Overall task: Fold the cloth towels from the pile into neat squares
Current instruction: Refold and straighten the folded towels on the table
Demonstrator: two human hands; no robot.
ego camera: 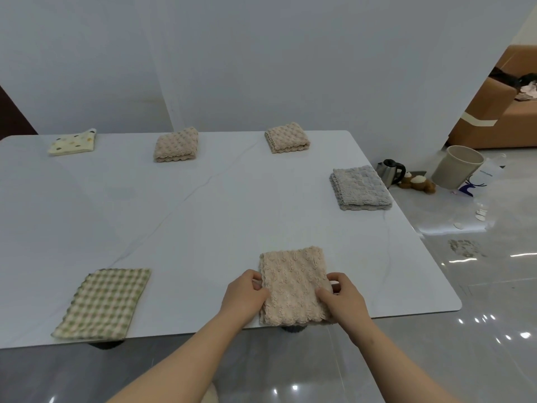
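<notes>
A beige knitted towel [293, 274] lies folded into a long rectangle at the near edge of the white table [203, 216]. My left hand [245, 295] pinches its left edge. My right hand [341, 295] pinches its right edge, thumb on top. A green checked towel [106, 302] lies flat at the near left. Folded squares sit farther off: a cream spotted one [72, 142], two beige ones [176, 144] [287, 138] along the far edge, and a grey one [360, 189] at the right edge.
On the glossy floor to the right stand a kettle [390, 170], a plush toy [417, 183] and a tilted beige bin [457, 167]. A brown sofa [499, 112] stands beyond. A white wall runs behind the table.
</notes>
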